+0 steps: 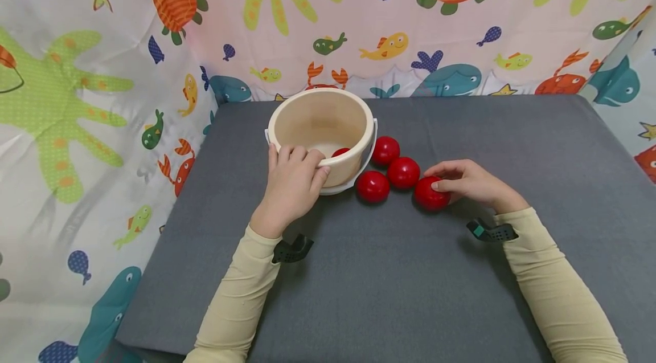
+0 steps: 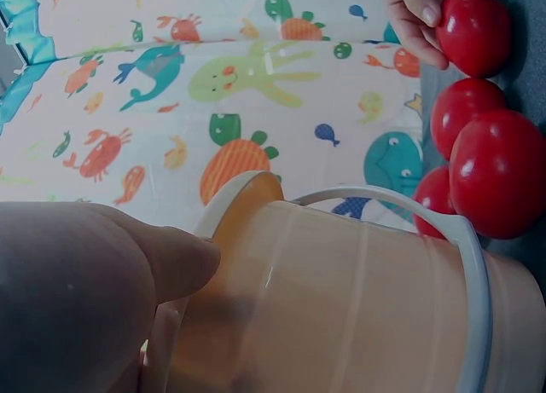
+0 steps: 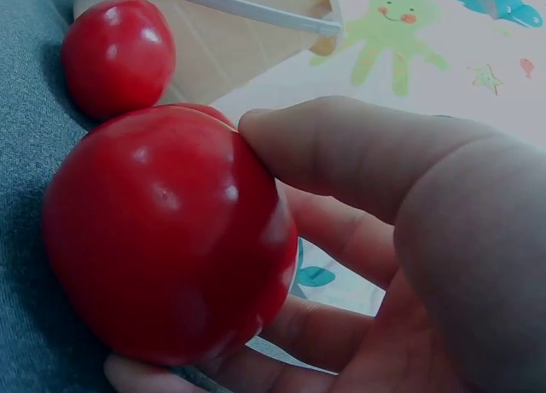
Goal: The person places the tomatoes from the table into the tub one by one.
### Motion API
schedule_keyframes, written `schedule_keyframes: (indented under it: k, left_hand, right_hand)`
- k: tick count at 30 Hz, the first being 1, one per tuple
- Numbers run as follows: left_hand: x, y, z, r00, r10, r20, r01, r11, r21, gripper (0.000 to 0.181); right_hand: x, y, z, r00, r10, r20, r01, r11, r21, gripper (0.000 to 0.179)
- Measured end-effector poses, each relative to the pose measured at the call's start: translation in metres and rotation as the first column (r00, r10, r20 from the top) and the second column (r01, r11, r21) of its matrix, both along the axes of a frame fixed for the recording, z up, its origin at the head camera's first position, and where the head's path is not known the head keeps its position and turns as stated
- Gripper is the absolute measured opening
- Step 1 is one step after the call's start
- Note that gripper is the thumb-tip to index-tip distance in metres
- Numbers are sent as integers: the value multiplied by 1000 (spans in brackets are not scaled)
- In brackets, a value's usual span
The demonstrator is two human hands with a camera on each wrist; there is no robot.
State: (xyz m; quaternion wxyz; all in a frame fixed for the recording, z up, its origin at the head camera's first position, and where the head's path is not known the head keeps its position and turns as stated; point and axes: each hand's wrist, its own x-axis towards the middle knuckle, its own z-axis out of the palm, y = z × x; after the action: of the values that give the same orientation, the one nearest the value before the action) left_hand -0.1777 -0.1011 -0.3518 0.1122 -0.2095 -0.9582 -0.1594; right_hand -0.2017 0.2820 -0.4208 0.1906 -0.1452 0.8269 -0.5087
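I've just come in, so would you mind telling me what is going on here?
A person's left hand grips the near rim of a round cream bucket with a white handle, while their right hand holds a glossy, round red ball. Three similar red balls sit on the dark grey cloth surface between the bucket and that hand. Part of another red ball shows inside the bucket.

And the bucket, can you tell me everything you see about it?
The bucket is cream, round and looks plastic, with a thick rim and a pale handle hanging down outside. It sits on the grey surface, opening upward; I can't tell whether it tilts. The left hand grips its near rim, and part of a red ball shows inside.
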Motion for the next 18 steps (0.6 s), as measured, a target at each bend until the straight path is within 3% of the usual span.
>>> schedule_keyframes:
  k: [10, 18]
  left_hand:
    - [1, 0, 0, 1000, -4, -3, 4, 1000, 8, 19]
    - [-1, -1, -1, 1000, -4, -13, 4, 1000, 8, 19]
  right_hand:
    - [3, 0, 10, 996, -77, -45, 76, 997, -14, 37]
    - [-2, -7, 39, 980, -176, -98, 172, 984, -43, 41]
